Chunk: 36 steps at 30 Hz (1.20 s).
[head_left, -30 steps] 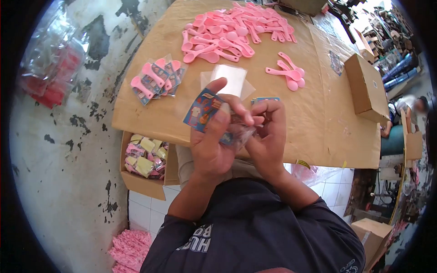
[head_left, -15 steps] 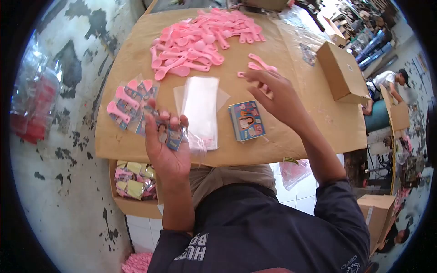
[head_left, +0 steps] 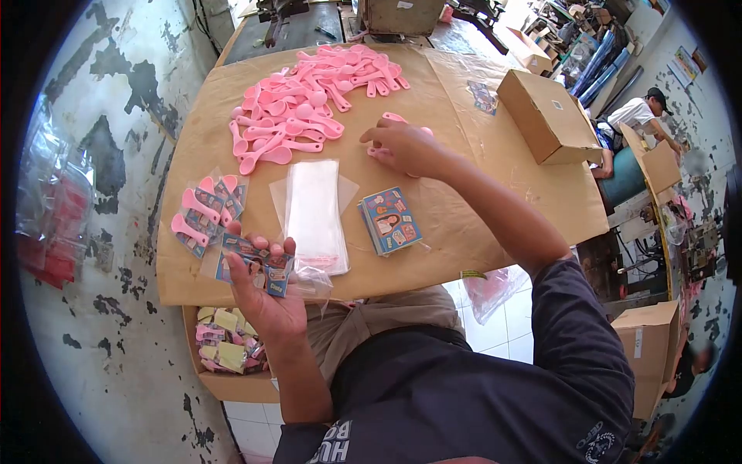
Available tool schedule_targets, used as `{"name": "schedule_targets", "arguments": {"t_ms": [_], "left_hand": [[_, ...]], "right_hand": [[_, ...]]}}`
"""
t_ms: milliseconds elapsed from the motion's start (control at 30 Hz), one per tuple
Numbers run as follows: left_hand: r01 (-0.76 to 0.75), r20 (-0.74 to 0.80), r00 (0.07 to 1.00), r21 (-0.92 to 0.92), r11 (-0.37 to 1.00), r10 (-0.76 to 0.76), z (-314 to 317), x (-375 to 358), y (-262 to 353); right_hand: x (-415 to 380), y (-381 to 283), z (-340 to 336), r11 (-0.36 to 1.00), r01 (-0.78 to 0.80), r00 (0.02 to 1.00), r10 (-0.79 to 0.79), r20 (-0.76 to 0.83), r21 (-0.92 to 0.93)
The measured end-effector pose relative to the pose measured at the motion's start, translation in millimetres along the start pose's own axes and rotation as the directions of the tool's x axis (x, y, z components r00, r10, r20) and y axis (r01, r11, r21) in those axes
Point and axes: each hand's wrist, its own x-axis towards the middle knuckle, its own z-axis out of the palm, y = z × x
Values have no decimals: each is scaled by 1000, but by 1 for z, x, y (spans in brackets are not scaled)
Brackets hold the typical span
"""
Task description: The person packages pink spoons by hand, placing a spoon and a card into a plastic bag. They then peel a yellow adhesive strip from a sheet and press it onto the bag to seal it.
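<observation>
My left hand (head_left: 270, 301) holds a blue printed card (head_left: 267, 271) inside a clear plastic bag, thumb on one side and fingers on the other, above the table's near edge. My right hand (head_left: 406, 147) reaches palm down over a few loose pink measuring spoons (head_left: 394, 117). It covers most of them, and its fingertips are partly hidden, so a grip cannot be made out. Between the hands lie a stack of clear plastic bags (head_left: 311, 209) and a stack of blue printed cards (head_left: 390, 220).
A big heap of pink spoons (head_left: 297, 104) covers the table's far left. Bagged spoons with cards (head_left: 202, 209) lie at the left edge. A cardboard box (head_left: 545, 116) stands at the right; an open box of packed pieces (head_left: 232, 340) sits below. Another person (head_left: 638, 120) works beyond.
My right hand has moved down onto the loose pink spoons. My left hand still holds the bagged card, now turned flatter to view. The head view has shifted.
</observation>
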Motion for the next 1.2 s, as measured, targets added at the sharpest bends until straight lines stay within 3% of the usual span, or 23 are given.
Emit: {"name": "schedule_targets", "arguments": {"t_ms": [200,300,333,400,433,500,633,767,933,1200], "left_hand": [[41,64,997,21,999,-42,11,-4,-11],[42,70,997,11,999,-43,10,-2,-12],[28,49,998,4,1000,-29,8,-1,-10],[14,24,1000,0,1000,-14,3,3,-6],[-27,13,1000,-13,1000,27,0,6,-5],[-85,-10,996,-23,996,84,1,12,-5],[-250,-84,966,-78,965,243,11,31,-6],[-322,-13,946,-116,939,323,15,40,-7],[-279,1,960,-120,953,281,27,34,-18],[-54,42,997,-119,991,60,33,20,-38]], "right_hand": [[-11,28,-4,978,60,992,-81,98,200],[-25,19,-38,982,-12,995,30,-92,188],[-31,12,-53,982,-9,996,27,-90,189],[-50,-5,-80,932,-124,947,214,-239,341],[-60,-11,-88,932,-120,949,209,-236,342],[-79,-24,-97,649,-96,883,405,-236,755],[-114,-64,-78,316,-95,804,584,-115,944],[-136,-94,-33,318,-56,824,550,-136,946],[-127,-136,-11,128,-85,837,547,1,988],[-110,-151,3,-34,-123,918,375,127,992]]}}
